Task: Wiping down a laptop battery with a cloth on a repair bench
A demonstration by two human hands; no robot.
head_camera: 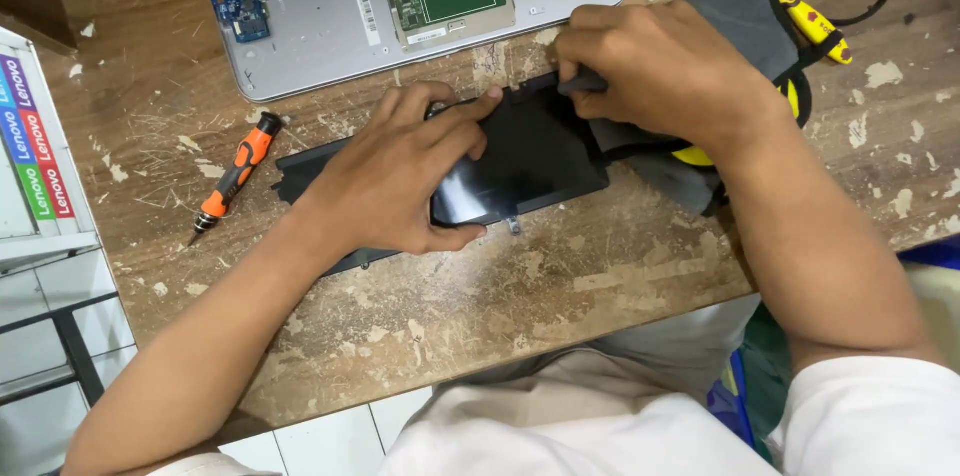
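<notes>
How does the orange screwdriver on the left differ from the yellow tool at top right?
The orange screwdriver has an orange and black handle; the yellow tool is yellow with red marks. The orange screwdriver lies on bare wooden table, left of the left hand; the yellow tool rests on a grey pouch beyond the right hand. Neither is in a hand.

Beside the glossy black battery pack [520, 161] on the scuffed brown wooden table [500, 306] lie an orange-and-black screwdriver [235, 176], a silver laptop shell [320, 26] with green and blue boards, and a grey pouch [740, 16] trimmed yellow.
</notes>
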